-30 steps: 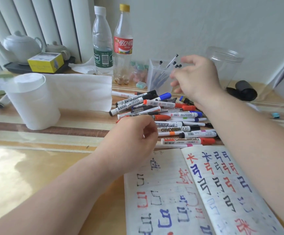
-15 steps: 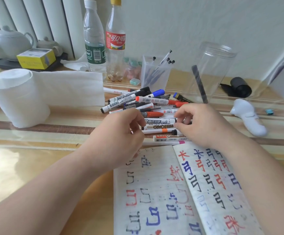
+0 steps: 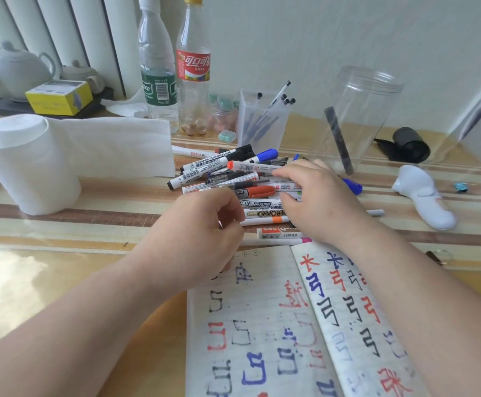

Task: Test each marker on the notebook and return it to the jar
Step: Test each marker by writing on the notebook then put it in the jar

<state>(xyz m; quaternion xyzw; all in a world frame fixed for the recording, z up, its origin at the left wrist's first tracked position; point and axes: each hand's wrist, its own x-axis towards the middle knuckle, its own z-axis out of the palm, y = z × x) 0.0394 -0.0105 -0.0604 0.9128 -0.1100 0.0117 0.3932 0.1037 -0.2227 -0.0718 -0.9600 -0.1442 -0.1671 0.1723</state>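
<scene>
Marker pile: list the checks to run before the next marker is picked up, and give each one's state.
1. Tall clear plastic jar upright, no lid on it: ok.
2. Black marker leaning inside the jar: ok.
3. Open lined notebook has blank space on its left page: ok.
4. Right hand on the pile of whiteboard markers, a single marker gripped: cannot tell.
5. Left hand free to pull a cap: cannot tell; its fingers are curled, palm hidden.
</scene>
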